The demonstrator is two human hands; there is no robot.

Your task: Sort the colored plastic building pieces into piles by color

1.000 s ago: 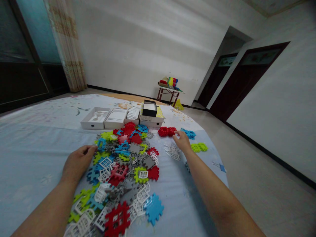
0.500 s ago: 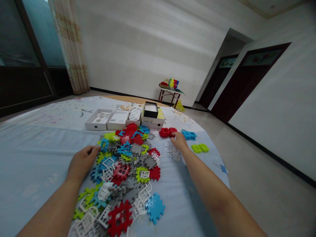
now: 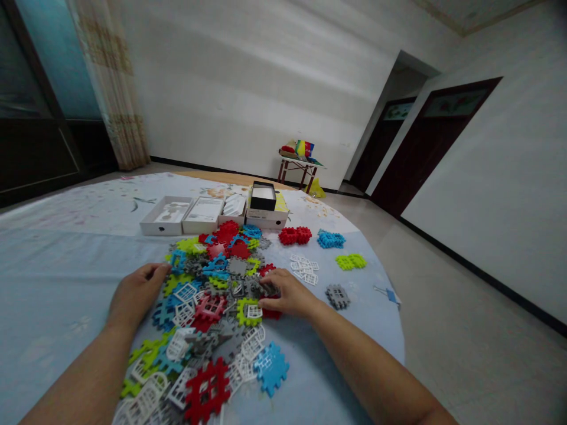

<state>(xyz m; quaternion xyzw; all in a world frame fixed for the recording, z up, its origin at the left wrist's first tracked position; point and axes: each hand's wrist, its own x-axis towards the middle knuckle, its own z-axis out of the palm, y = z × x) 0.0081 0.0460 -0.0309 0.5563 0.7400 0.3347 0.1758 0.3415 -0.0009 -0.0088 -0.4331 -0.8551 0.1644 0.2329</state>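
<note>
A long pile of plastic interlocking tiles [image 3: 212, 310] in red, blue, green and grey, mixed with white window pieces [image 3: 253, 342], lies on the cloth. My right hand [image 3: 290, 292] is at the pile's right edge, thumb below and fingers above, closed on a grey tile [image 3: 268, 288]; the fingers partly cover it. A red tile shows beneath that hand. My left hand [image 3: 135, 292] rests on the cloth at the pile's left edge, fingers curled and closed, nothing visible in them. Its fingertips are close to a blue tile [image 3: 178, 261].
Right of the pile sit separate groups: red tiles [image 3: 295, 235], blue tiles [image 3: 331, 239], green tiles [image 3: 351, 261], white window pieces [image 3: 304, 268] and grey tiles [image 3: 338, 296]. Open white boxes [image 3: 162, 228] and a black box [image 3: 263, 203] stand behind. A blue binder clip [image 3: 390, 295] marks the table edge.
My right hand has moved from the red group back to the pile and closed on a grey tile. The grey group, hidden behind my arm before, now shows. My left hand stays put.
</note>
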